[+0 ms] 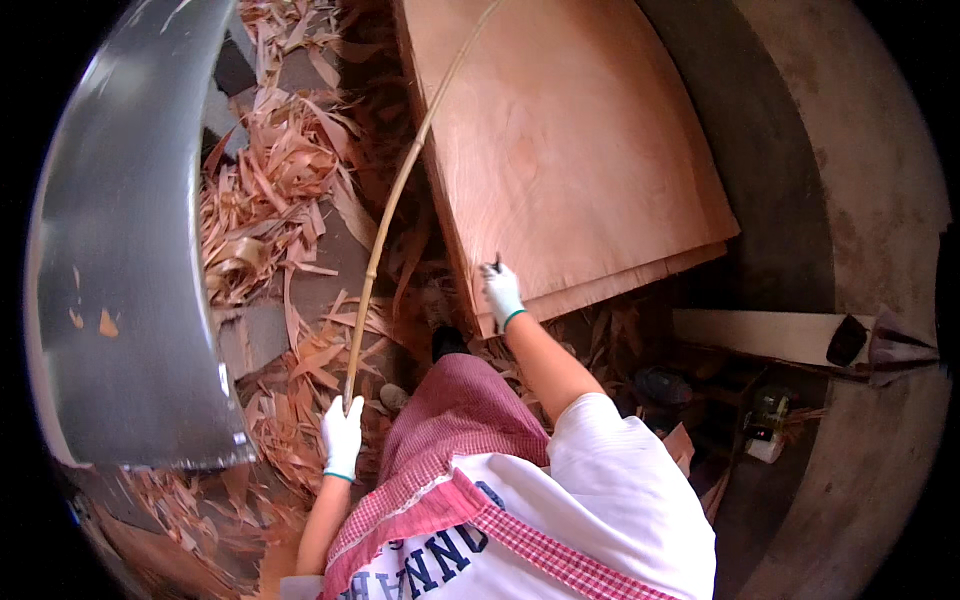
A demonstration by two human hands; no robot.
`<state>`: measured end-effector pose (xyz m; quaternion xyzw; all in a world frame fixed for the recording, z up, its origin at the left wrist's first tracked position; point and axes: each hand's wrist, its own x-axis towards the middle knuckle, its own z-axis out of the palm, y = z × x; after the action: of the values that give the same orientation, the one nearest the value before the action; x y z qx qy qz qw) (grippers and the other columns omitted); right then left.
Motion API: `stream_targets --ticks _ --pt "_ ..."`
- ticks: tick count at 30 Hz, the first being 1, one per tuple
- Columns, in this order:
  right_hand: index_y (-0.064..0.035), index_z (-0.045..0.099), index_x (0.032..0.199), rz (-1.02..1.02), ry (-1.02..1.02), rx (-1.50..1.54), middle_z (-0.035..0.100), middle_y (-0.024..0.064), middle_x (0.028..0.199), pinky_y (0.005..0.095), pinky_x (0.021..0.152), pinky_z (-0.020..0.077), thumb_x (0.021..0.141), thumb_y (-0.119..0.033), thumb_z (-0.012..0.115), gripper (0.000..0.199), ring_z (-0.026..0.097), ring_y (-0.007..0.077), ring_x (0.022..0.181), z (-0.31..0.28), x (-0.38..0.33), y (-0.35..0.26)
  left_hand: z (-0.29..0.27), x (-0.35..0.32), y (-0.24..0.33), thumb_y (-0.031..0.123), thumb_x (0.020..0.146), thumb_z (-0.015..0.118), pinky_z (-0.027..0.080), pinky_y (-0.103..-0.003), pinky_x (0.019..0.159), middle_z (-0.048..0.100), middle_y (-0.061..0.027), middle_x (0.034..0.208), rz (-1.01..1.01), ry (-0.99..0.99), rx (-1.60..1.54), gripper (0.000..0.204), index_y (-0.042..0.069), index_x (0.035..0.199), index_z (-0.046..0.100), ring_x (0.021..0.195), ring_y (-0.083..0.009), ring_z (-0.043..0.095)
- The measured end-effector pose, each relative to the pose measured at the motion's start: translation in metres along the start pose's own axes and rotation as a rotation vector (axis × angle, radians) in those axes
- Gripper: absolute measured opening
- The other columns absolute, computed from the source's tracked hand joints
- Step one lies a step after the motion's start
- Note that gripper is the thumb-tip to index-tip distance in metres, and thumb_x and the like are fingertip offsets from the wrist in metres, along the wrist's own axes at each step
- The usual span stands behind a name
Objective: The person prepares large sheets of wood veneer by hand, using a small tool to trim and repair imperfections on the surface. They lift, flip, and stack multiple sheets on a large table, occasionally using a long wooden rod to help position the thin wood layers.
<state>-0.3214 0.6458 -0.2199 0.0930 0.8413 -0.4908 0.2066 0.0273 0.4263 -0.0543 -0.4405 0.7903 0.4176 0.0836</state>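
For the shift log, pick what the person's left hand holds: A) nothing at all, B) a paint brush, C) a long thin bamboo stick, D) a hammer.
C: the gloved left hand is closed around the lower end of a long thin bamboo stick that runs up past the veneer scraps, while the right hand rests at the corner of the stacked veneer sheets.

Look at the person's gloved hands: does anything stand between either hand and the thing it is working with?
Nothing visible does. The left hand already grips the lower end of the long bamboo stick, and the right hand rests directly on the near corner of the stacked veneer sheets. Wood scraps lie off to the side.
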Motion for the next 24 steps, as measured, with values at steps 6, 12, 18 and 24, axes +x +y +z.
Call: stream_targets --ticks 6,12,18,24 --pt "-0.0019 0.069 0.097 0.033 0.247 -0.285 0.07 0.0211 0.089 0.0431 0.074 0.0511 0.087 -0.024 0.066 0.024 0.068 0.0356 0.085 -0.069 0.136 -0.013 0.046 0.125 0.043 0.035 0.092 0.063 0.045 -0.042 0.066 0.063 -0.0212 0.076 -0.059 -0.041 -0.067 0.038 -0.003 0.09 0.059 0.068 -0.0337 0.058" --pt "-0.0025 0.068 0.096 0.093 0.369 -0.414 0.07 0.0139 0.078 0.0379 0.072 0.051 0.082 -0.022 0.072 0.024 0.067 0.0258 0.077 -0.074 0.27 -0.021 0.082 0.174 0.002 0.029 0.092 0.065 0.046 -0.037 0.065 0.061 -0.0107 0.076 -0.241 -0.103 -0.083 0.033 -0.003 0.095 0.061 0.066 -0.0206 0.054" --pt "-0.005 0.059 0.11 0.179 0.35 -0.63 0.05 0.023 0.124 0.0464 0.088 0.0508 0.083 -0.028 0.072 0.038 0.062 0.0403 0.102 -0.056 0.312 -0.053 0.09 0.177 0.004 0.021 0.094 0.064 0.043 -0.033 0.062 0.056 -0.0019 0.074 -0.427 -0.179 -0.207 0.026 -0.004 0.098 0.061 0.067 -0.0121 0.048" --pt "-0.0039 0.057 0.108 0.182 0.342 -0.708 0.052 0.0233 0.119 0.0471 0.086 0.0514 0.088 -0.024 0.066 0.03 0.062 0.0415 0.099 -0.052 0.327 -0.038 0.094 0.171 -0.012 0.026 0.097 0.06 0.038 -0.03 0.049 0.048 0.0025 0.065 -0.342 -0.197 -0.114 0.023 0.004 0.09 0.057 0.053 -0.0086 0.047"
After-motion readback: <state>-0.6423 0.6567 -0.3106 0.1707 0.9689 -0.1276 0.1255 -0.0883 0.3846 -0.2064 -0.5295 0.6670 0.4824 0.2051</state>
